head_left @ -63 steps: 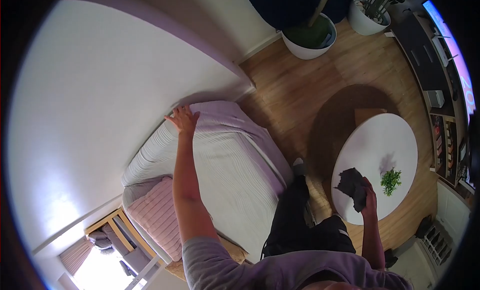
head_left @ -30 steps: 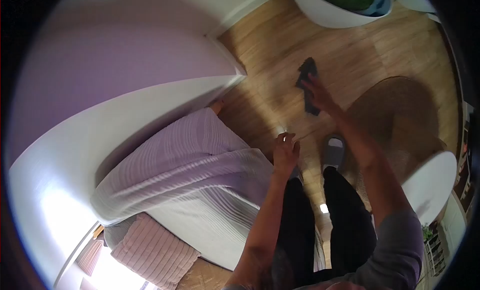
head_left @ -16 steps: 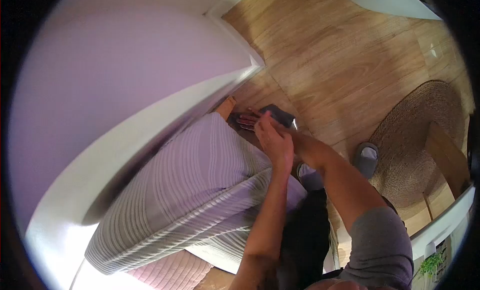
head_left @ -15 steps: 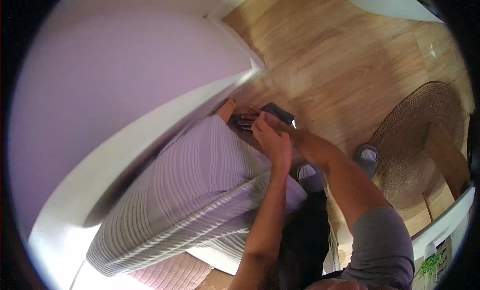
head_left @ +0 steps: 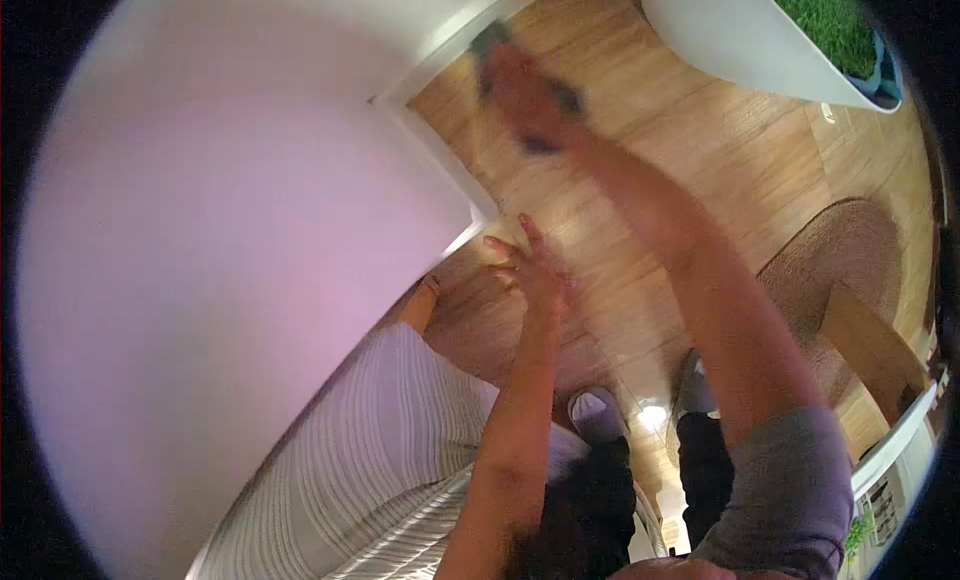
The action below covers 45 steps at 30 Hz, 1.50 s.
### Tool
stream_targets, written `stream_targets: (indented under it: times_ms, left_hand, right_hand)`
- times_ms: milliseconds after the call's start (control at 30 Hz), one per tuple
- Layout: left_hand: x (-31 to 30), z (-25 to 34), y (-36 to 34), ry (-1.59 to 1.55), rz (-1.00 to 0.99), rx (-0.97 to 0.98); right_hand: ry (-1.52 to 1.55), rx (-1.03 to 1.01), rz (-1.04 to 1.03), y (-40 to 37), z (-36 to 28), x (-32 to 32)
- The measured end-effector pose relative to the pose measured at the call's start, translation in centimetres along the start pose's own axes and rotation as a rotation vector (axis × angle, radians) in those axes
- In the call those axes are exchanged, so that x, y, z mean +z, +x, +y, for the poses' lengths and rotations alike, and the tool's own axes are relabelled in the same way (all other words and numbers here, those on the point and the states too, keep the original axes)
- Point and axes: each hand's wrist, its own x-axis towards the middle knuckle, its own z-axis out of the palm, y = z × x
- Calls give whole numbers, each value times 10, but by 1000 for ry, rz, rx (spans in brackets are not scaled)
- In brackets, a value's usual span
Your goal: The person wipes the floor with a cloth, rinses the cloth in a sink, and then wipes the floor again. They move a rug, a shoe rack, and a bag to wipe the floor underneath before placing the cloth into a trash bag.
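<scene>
My left hand (head_left: pixel 534 270) is held out over the wooden floor with its fingers spread and nothing in it. Farther forward, near the top of the view, my right hand (head_left: pixel 530 92) is blurred by motion, closed on a dark cloth (head_left: pixel 491 40) whose parts stick out on several sides of the fingers. A striped cover (head_left: pixel 370 440) drapes at the lower left, with a wooden leg (head_left: pixel 420 305) at its far corner. The exact shape of the cloth is smeared.
A pale wall (head_left: pixel 220 200) with a corner (head_left: pixel 478 218) rises at the left. A round woven rug (head_left: pixel 800 280) and a curved wooden chair part (head_left: pixel 870 350) are at the right. At the top right is a white container (head_left: pixel 720 50) near green grass-like material (head_left: pixel 825 20).
My hands were close together by the cover's far corner; now they are apart. My right hand has swung forward with the dark cloth, and my left has opened. The view has shifted too.
</scene>
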Motion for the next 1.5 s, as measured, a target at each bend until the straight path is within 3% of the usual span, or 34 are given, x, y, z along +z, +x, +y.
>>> stream_targets:
  times_ms: [33,67,167,200,267,333,367,433,467,500,533,567,633,667,733,800,867,900,933,967,1000,1033,1067,1100,1133,1167,1200,1233,1300,1367,1400,1467,1500]
  left_hand:
    - [6,-2,1,-131,45,-45]
    - [8,-5,3,-133,44,-38]
    - [8,-8,6,68,12,54]
    - [4,-5,7,12,-23,6]
    - [6,-7,6,-41,-62,-42]
    - [12,-11,3,-31,121,114]
    - [13,-12,4,-30,110,117]
    - [4,-11,6,153,12,131]
    - [1,-8,6,151,1,140]
    - [-7,1,6,296,-94,98]
    - [-11,8,6,440,-186,64]
    - [-4,15,7,422,-190,127]
    - [9,-20,8,208,15,110]
    - [7,-20,8,206,9,136]
    - [6,-14,11,337,-50,68]
    - [4,-18,12,395,-70,90]
    - [-2,-4,9,437,-79,27]
    - [-6,4,7,451,-65,54]
    - [-11,8,5,425,-83,-7]
    - [-13,10,4,392,-101,-65]
    - [-2,2,10,412,-90,-39]
    - [19,-13,25,717,-133,54]
    - [30,-15,39,1021,-170,145]
    - [25,15,36,1042,-153,168]
    - [17,60,21,709,-44,339]
    - [13,110,5,364,52,499]
    - [18,165,-2,238,66,567]
    - [25,218,-2,104,83,638]
    - [32,309,5,151,-17,759]
    - [42,379,15,18,-42,981]
    - [49,406,30,42,-43,999]
    - [69,445,59,-18,-24,1048]
    - [74,459,69,-1,-32,1066]
  right_hand:
    - [386,27,-24,5,-41,-7]
    - [379,29,-23,5,-50,-20]
    - [600,-325,196,5,-51,-57]
    - [757,-76,-187,23,-22,-86]
    - [558,280,-141,28,40,-81]
    - [649,586,0,27,105,-66]
    - [645,595,-8,20,120,-57]
    - [-144,418,0,3,135,-59]
    - [-325,330,-225,-7,118,-64]
    - [414,430,-152,-25,101,-71]
    - [372,370,-207,-57,67,-66]
    - [24,-27,-344,-120,4,-100]
    - [-262,-315,-263,-209,-36,-162]
    - [122,-404,-320,-272,-42,-164]
    - [489,-792,-390,-324,10,-187]
    - [521,-649,-508,-361,70,-163]
    - [712,-128,-696,-335,167,-182]
    - [226,-120,-396,-341,207,-164]
    - [233,111,-428,-330,253,-178]
    - [84,426,-602,-325,284,-172]
    - [-132,420,-427,-323,315,-182]
    - [-141,449,-411,-325,327,-182]
    - [-209,663,-286,-323,334,-181]
    - [-272,877,-159,-325,341,-178]
    - [-119,826,87,-331,336,-156]
    - [181,981,-178,-317,310,-172]
    - [99,769,-60,-315,272,-178]
    - [91,784,-44,-328,228,-185]
    - [815,70,-86,-346,162,-183]
    - [837,-715,-122,-369,164,-168]
    - [828,-698,-100,-364,182,-164]
    - [708,-98,-347,-343,254,-167]
    - [772,235,-721,-316,323,-223]
